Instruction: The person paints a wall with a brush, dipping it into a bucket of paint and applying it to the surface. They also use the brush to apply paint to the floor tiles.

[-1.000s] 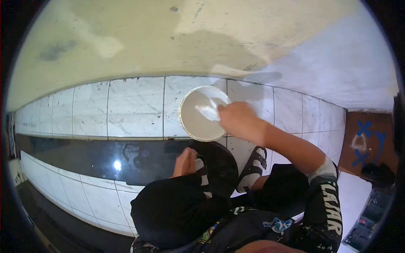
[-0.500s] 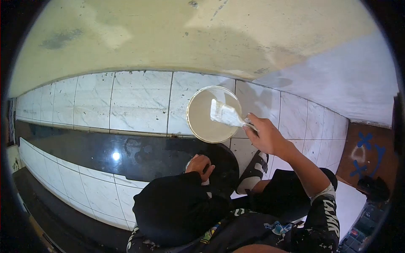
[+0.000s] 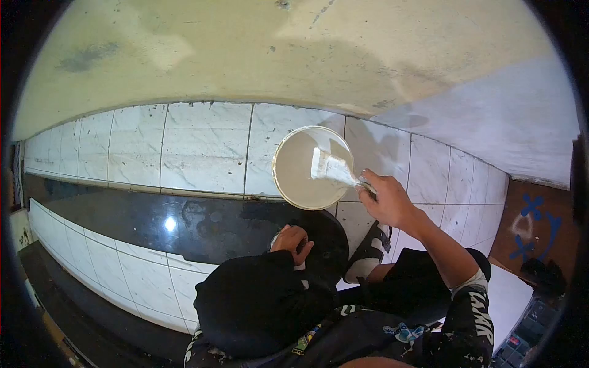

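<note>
Fingers pinched round the paintbrush (image 3: 332,167), the right hand (image 3: 386,199) has drawn back beside the bucket (image 3: 275,173), now to its left; the white-coated bristles look loaded. The half-curled left hand's (image 3: 292,241) hold is unclear.

The shirt (image 3: 362,337) is dark, with pale specks and a blue print (image 3: 404,332) on the front. The right sleeve (image 3: 457,313) carries white lettering (image 3: 480,313) and has a whitish cuff (image 3: 471,283). The pants (image 3: 245,300) are plain black. The sandal (image 3: 375,242) is dark and strapped.
</note>
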